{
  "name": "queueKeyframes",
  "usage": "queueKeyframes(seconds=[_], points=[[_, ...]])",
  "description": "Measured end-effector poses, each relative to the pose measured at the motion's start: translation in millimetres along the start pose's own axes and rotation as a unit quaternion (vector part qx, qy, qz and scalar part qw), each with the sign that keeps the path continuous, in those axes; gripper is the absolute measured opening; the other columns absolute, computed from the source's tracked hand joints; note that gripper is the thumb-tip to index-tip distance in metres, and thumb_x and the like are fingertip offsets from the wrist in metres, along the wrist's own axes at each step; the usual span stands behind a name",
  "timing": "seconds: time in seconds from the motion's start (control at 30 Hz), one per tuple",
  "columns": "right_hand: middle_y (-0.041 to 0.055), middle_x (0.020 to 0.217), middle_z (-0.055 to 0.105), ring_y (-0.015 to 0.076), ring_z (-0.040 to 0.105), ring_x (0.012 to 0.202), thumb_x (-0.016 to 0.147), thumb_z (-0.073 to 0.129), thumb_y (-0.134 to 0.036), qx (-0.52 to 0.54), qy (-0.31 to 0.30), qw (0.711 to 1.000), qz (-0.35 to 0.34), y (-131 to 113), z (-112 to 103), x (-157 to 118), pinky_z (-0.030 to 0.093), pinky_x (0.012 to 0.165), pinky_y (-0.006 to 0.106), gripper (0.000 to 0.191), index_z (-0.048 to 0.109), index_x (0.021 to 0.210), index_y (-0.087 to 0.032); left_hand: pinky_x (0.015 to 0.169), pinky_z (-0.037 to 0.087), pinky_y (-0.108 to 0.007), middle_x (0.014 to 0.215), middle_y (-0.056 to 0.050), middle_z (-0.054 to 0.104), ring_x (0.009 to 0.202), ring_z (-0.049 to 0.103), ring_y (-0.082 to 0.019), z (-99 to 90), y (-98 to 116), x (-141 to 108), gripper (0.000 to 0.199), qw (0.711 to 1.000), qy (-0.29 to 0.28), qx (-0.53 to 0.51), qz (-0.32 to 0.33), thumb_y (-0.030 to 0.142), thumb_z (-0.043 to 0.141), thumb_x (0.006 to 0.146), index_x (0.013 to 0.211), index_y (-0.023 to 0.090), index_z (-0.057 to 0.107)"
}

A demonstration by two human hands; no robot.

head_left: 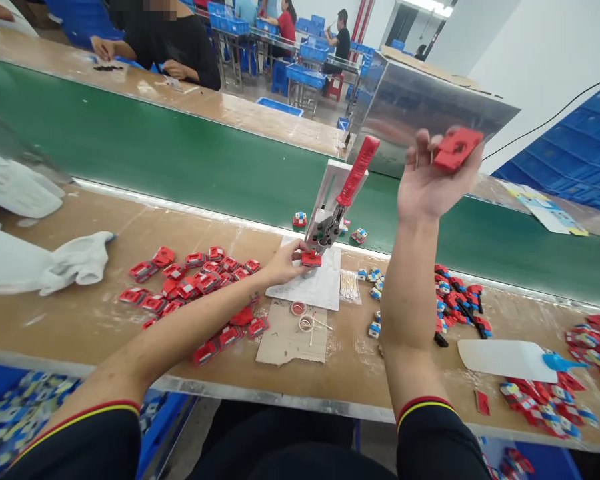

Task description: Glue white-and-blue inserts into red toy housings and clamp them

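Red piece (311, 261) partly behind left fingers (295, 247)

- Press (325, 223) on board (300, 288), mid-table (353, 393)
- Belt (205, 163) behind table, loose blocks (299, 220) on it behind press
- Cardboard (285, 343) before board, tubs (298, 308) on it
- Swabs (350, 288) right of board
- Parts (207, 283) left of board, glove (83, 259) farther left
- Bottle (503, 360) right, heap (453, 300) behind it

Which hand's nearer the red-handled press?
Left. The left hand is at the base of the press, fingers on a red part; the right hand is raised off to its right, holding a red piece.
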State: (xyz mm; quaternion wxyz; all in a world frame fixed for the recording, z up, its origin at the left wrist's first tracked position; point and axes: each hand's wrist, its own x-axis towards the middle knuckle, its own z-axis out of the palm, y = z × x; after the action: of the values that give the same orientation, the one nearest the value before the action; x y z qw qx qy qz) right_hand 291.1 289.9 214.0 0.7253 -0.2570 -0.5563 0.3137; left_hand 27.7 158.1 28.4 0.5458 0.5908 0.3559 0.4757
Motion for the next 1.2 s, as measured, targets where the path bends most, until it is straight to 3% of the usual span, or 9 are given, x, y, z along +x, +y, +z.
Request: queueKeyframes(seconds=[0.13, 0.23, 0.37, 0.53, 0.63, 0.77, 0.9, 1.03, 1.2], points=[[0.0059, 0.105, 0.069, 0.0255, 0.073, 0.120, 0.090, 0.045, -0.096, -0.015, -0.130, 0.991, -0.015, -49.9, 55.4, -20.2, 0.064, 0.092, 0.042, 0.074, 0.061, 0.116, -0.029, 0.097, 0.062, -0.041, 0.111, -0.007, 0.072, 0.101, 0.078, -0.021, 3.7, -5.7, 8.2, 0.041, 1.000, -0.019, -0.002, 0.007, 0.019, 0.091, 0.070, 0.093, 0.018, 0.057], [0.0019, 0.098, 0.066, 0.0222, 0.077, 0.097, 0.090, 0.048, -0.094, 0.028, -0.157, 0.987, -0.006, -72.9, 86.7, -60.1, 0.065, 0.079, 0.040, 0.069, 0.056, 0.115, -0.031, 0.094, 0.063, -0.041, 0.108, -0.008, 0.073, 0.097, 0.078, -0.020, 2.0, -9.7, 10.7, 0.039, 1.000, -0.025, -0.003, 0.007, 0.016, 0.089, 0.071, 0.092, 0.018, 0.056], [-0.0025, 0.089, 0.062, 0.0129, 0.060, 0.050, 0.101, 0.048, -0.077, 0.039, -0.210, 0.977, -0.021, -94.7, 88.4, -129.7, 0.052, 0.047, 0.032, 0.045, 0.055, 0.118, -0.035, 0.095, 0.062, -0.040, 0.105, -0.007, 0.074, 0.096, 0.077, -0.020, 2.6, -12.8, 9.1, 0.036, 0.999, -0.028, -0.006, 0.014, 0.014, 0.088, 0.071, 0.091, 0.017, 0.058], [-0.0006, 0.093, 0.068, 0.0161, 0.068, 0.057, 0.108, 0.046, -0.062, -0.028, -0.325, 0.942, -0.078, -100.2, 73.3, -192.1, 0.059, 0.059, 0.036, 0.037, 0.055, 0.130, -0.034, 0.093, 0.061, -0.040, 0.101, -0.005, 0.075, 0.094, 0.076, -0.020, 5.9, -10.6, 6.8, 0.036, 0.999, -0.031, -0.013, 0.027, 0.017, 0.088, 0.069, 0.092, 0.018, 0.060], [0.0031, 0.096, 0.075, 0.0199, 0.075, 0.072, 0.111, 0.039, -0.059, -0.122, -0.406, 0.891, -0.163, -98.4, 74.4, -204.2, 0.060, 0.066, 0.036, 0.040, 0.058, 0.128, -0.028, 0.093, 0.061, -0.041, 0.100, -0.005, 0.076, 0.093, 0.076, -0.021, 7.5, -10.6, 6.7, 0.037, 0.999, -0.034, -0.021, 0.035, 0.022, 0.089, 0.068, 0.089, 0.018, 0.059], [0.0060, 0.098, 0.081, 0.0171, 0.072, 0.071, 0.112, 0.040, -0.050, -0.264, -0.479, 0.768, -0.335, -79.3, 78.6, -219.5, 0.052, 0.062, 0.031, 0.039, 0.066, 0.119, -0.022, 0.093, 0.060, -0.041, 0.093, -0.003, 0.075, 0.092, 0.074, -0.021, 8.6, -15.4, 7.7, 0.036, 0.999, -0.022, -0.021, 0.043, 0.029, 0.090, 0.070, 0.087, 0.019, 0.060], [0.0054, 0.092, 0.082, 0.0168, 0.070, 0.069, 0.111, 0.043, -0.057, -0.380, -0.484, 0.715, -0.332, -31.0, 76.5, -235.3, 0.046, 0.058, 0.033, 0.043, 0.072, 0.109, -0.026, 0.094, 0.059, -0.040, 0.088, -0.001, 0.073, 0.091, 0.072, -0.021, 9.5, -20.8, 9.1, 0.035, 0.999, -0.016, -0.008, 0.035, 0.030, 0.090, 0.067, 0.084, 0.019, 0.061], [0.0050, 0.087, 0.079, 0.0193, 0.070, 0.070, 0.109, 0.046, -0.057, -0.345, -0.543, 0.735, -0.215, -7.4, 74.2, -229.9, 0.050, 0.063, 0.033, 0.038, 0.069, 0.108, -0.027, 0.097, 0.060, -0.045, 0.087, -0.002, 0.073, 0.089, 0.072, -0.023, 10.1, -14.9, 12.9, 0.031, 1.000, -0.016, 0.016, 0.019, 0.025, 0.085, 0.069, 0.080, 0.020, 0.057], [0.0063, 0.101, 0.079, 0.0231, 0.075, 0.080, 0.108, 0.050, -0.046, -0.235, -0.476, 0.828, -0.181, -75.6, 44.0, -235.9, 0.059, 0.070, 0.036, 0.041, 0.054, 0.144, -0.026, 0.115, 0.053, -0.054, 0.102, -0.006, 0.077, 0.110, 0.072, -0.030, -8.3, 21.9, -4.9, 0.034, 0.998, -0.007, 0.055, 0.023, 0.009, 0.083, 0.063, 0.091, 0.021, 0.066]])
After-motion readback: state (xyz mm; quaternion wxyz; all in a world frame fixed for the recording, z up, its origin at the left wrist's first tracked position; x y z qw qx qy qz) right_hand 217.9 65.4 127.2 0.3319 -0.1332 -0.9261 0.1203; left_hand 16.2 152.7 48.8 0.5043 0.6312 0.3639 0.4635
